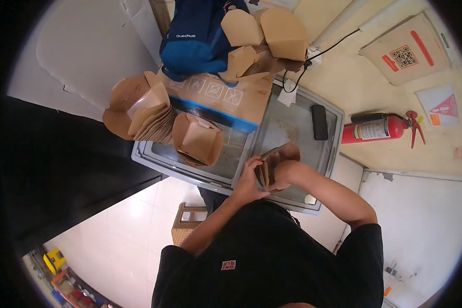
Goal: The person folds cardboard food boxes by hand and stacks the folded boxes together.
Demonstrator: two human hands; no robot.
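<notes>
A brown cardboard food box (288,152) with raised flaps is between my two hands, over the grey-framed glass top (231,183). My left hand (248,182) grips the box's left side, fingers on the outer wall and thumb low near my body. My right hand (286,174) reaches into or against the box from the right; its fingers are hidden. To the left, a stack of the same boxes (197,141) stands with its top one open. Beside that, a longer nested stack (151,120) lies tilted on its side.
Behind the stacks, a carton (262,97) carries a blue backpack (197,46) and more folded boxes (285,36). A black phone (319,122) lies on the glass at right. A cable (333,47) hangs by the wall near a red fire extinguisher (377,128). A wicker stool (182,231) stands below.
</notes>
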